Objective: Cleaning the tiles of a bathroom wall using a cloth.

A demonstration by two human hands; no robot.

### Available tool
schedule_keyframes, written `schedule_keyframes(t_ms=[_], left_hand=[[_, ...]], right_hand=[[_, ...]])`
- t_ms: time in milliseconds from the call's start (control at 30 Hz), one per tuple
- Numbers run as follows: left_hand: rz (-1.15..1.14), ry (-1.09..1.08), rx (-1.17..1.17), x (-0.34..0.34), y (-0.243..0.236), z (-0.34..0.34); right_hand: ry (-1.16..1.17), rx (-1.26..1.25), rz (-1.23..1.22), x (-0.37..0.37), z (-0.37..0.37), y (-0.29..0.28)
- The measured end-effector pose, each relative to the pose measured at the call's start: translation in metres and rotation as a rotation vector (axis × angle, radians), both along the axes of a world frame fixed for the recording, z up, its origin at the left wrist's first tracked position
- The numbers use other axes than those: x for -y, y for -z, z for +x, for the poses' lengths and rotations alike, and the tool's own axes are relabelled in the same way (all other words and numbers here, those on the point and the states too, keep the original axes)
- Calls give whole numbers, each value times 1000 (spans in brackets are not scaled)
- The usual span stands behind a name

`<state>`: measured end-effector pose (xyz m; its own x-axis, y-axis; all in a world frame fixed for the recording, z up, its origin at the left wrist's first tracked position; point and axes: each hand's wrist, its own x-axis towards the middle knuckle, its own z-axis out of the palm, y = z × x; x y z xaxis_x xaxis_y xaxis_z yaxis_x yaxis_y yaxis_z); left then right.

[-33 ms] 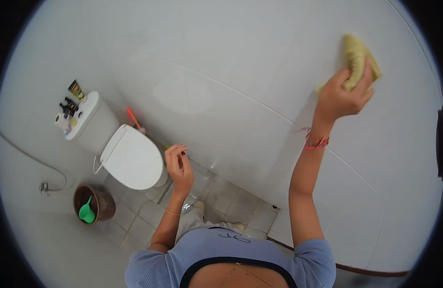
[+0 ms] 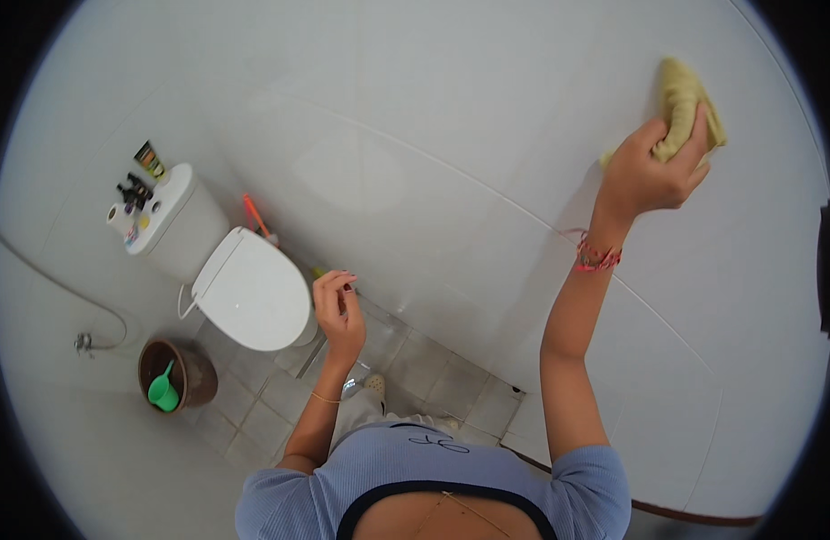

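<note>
My right hand [image 2: 653,175] is closed round a crumpled pale yellow cloth [image 2: 683,112] and presses it against the white tiled wall [image 2: 487,99] at the upper right. Part of the cloth sticks out beyond the fingers; another bit shows beside the thumb. That arm is stretched far out, with a red and white bracelet [image 2: 598,259] on the wrist. My left hand [image 2: 339,310] hangs in the air near the front of the toilet's shut lid [image 2: 255,292]. Its fingers are loosely bent and apart from the palm, and nothing shows in them.
Bottles [image 2: 136,191] and a tube [image 2: 149,160] stand on the toilet tank [image 2: 183,229] at the left. Below it, a brown bucket [image 2: 199,382] holds a green dipper [image 2: 164,392]. An orange-handled item [image 2: 254,216] leans behind the toilet. Grey floor tiles [image 2: 464,387] lie under my feet.
My right hand and the yellow cloth have shifted slightly to the right along the wall. My left hand keeps nearly the same place and shape.
</note>
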<state>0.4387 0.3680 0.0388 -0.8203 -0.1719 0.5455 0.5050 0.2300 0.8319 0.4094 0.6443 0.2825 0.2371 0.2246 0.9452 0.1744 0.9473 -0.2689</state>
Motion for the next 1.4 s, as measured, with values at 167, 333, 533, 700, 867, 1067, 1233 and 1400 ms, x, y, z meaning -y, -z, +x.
schedule_keyframes(t_ms=[167, 333, 533, 700, 867, 1067, 1233, 1400], left_hand=[[-19, -87, 49, 33, 12, 2], [-74, -225, 49, 71, 9, 7], [-91, -377, 118, 100, 5, 19], [-218, -473, 89, 112, 18, 24], [-145, -487, 184, 117, 25, 26], [-80, -417, 196, 112, 34, -24], [-60, -299, 179, 129, 32, -73], [-104, -230, 100, 169, 26, -134]], right_hand=[[-23, 140, 261, 57, -80, 48], [-218, 839, 478, 116, -108, 220], [-530, 1199, 499, 93, -81, 333], [-312, 1080, 382, 73, -58, 243], [-239, 553, 221, 75, -39, 111], [-85, 219, 57, 83, -75, 77], [-1, 40, 111, 110, -110, 45], [15, -33, 189, 173, -189, 4]])
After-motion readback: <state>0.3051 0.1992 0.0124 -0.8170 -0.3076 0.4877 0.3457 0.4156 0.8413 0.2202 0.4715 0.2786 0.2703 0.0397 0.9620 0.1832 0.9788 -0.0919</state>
